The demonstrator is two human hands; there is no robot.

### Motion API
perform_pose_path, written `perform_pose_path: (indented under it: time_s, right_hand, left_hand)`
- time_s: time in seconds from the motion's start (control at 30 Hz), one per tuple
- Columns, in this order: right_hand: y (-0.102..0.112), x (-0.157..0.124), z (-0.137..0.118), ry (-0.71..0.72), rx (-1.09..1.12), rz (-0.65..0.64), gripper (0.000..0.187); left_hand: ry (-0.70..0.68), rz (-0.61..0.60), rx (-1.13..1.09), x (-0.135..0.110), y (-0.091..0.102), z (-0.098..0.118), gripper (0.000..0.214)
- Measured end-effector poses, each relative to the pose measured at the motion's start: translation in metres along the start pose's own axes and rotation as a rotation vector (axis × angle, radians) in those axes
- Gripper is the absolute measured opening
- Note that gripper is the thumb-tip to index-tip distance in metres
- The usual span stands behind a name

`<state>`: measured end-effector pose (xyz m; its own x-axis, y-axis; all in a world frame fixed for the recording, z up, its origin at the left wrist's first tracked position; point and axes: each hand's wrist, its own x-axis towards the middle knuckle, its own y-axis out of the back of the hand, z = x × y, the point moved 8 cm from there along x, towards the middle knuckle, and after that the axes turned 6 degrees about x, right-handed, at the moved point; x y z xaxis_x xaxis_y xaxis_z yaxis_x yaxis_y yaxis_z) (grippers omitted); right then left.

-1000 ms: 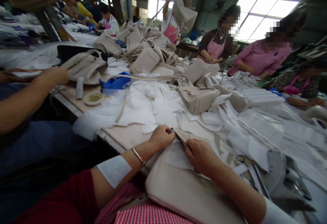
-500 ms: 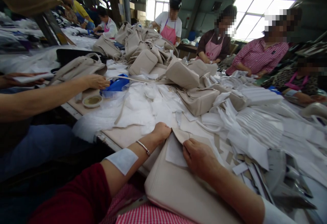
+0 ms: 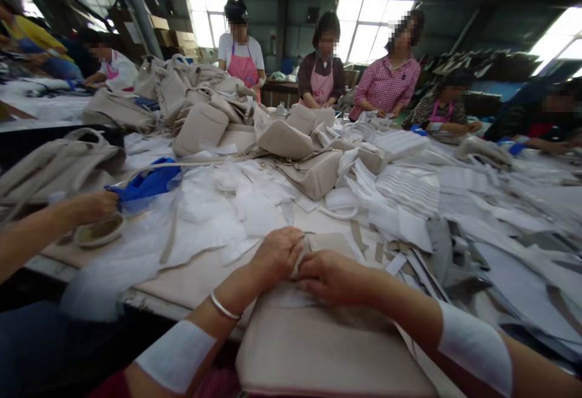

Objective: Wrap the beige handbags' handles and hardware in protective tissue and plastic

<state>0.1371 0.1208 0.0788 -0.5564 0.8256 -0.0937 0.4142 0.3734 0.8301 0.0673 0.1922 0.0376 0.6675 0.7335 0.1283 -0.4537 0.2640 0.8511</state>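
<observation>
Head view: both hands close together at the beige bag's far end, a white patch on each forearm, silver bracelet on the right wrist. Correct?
One slip: the head view shows the silver bracelet on the left wrist. The rest is right: left hand and right hand close together at the beige bag's far end, a white patch on each forearm.

A smooth beige bag (image 3: 325, 346) lies broad face up by the table edge (image 3: 157, 305).
</observation>
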Motion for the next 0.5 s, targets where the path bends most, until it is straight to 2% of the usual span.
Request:
perform_pose_path:
  time_s: [0.07,0.1,0.13,0.17,0.23,0.3,0.4,0.5]
  right_hand:
    - [0.027,-0.008,0.025,-0.060,0.045,0.195,0.029]
    - [0.035,-0.012,0.040,-0.104,0.029,0.276,0.034]
    - [0.036,-0.017,0.054,-0.141,0.003,0.302,0.042]
    - [0.029,-0.020,0.067,-0.172,-0.018,0.266,0.051]
    - [0.002,-0.027,0.093,-0.264,-0.025,0.120,0.067]
    - [-0.022,-0.040,0.117,-0.399,-0.009,0.068,0.078]
    - [-0.039,-0.061,0.136,-0.540,0.042,0.187,0.079]
    - [-0.043,-0.079,0.146,-0.664,0.158,0.345,0.075]
  left_hand:
    - [-0.197,-0.196,0.125,-0.009,-0.017,0.023,0.048]
    - [-0.229,-0.256,0.178,-0.013,-0.022,0.027,0.055]
    - [-0.244,-0.298,0.220,-0.015,-0.025,0.028,0.062]
    - [-0.254,-0.335,0.251,-0.017,-0.027,0.028,0.065]
    - [-0.259,-0.401,0.285,-0.019,-0.027,0.024,0.063]
    - [-0.245,-0.455,0.287,-0.022,-0.027,0.018,0.058]
    - [-0.144,-0.450,0.213,-0.030,-0.024,0.002,0.052]
    - [0.082,-0.278,0.040,-0.040,-0.017,-0.018,0.045]
